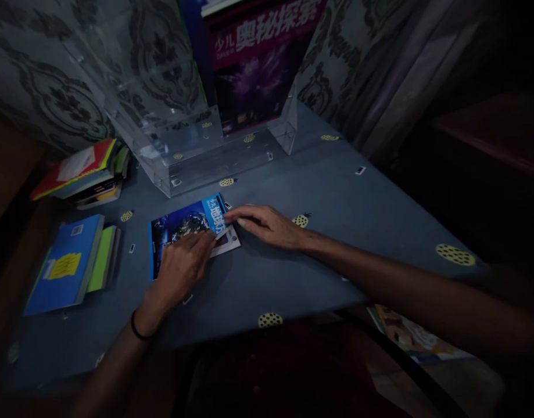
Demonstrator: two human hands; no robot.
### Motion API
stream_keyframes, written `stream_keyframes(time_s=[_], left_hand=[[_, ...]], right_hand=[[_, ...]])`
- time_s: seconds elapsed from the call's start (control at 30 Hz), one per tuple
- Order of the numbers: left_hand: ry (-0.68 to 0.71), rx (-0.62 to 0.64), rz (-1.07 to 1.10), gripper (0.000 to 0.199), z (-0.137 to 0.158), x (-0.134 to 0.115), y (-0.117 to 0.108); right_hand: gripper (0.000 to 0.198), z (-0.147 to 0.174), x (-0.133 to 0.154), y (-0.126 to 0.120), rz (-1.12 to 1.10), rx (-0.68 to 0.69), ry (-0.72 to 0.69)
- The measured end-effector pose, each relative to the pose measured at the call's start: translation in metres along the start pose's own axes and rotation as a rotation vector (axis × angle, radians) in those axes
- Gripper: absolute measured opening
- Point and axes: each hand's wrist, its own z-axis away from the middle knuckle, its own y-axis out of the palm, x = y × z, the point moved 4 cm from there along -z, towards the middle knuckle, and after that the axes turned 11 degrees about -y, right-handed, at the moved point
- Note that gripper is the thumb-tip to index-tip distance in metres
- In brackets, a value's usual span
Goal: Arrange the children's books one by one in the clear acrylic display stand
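A small book [189, 218] with a blue cover and a globe picture lies on the table. Its lower right cover corner is lifted, baring a pale page beneath. My left hand [185, 260], a dark band on its wrist, rests over the book's lower edge with fingers bent and closed at the lifted corner; the fingertips are partly hidden. From the right, my right hand [271, 226] reaches in with its fingers stretched out. Its fingertips touch the cover near the book's right edge, and its thumb sits below them, apart from the index fingertip.
A clear acrylic stand [223, 165] at the back holds a book with a purple cover [260, 81]. To the left are a stack of books with a red top [81, 165] and a blue book [68, 264] with a yellow note. The table's front edge [232, 334] is near me.
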Motion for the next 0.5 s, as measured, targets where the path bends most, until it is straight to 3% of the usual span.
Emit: stream_keyframes(time_s=[0.27,0.4,0.5], left_hand=[[0.018,0.001,-0.109,0.025,0.011,-0.017,0.010],[-0.018,0.054,-0.112,0.029,0.013,-0.016,0.015],[0.031,0.058,-0.126,0.027,0.012,-0.015,0.016]], right_hand=[[0.031,0.001,0.002,0.002,0.086,0.055,-0.010],[0.031,0.002,0.002,0.003,0.120,0.070,-0.007],[0.030,0.002,0.002,0.003,0.118,0.071,-0.005]])
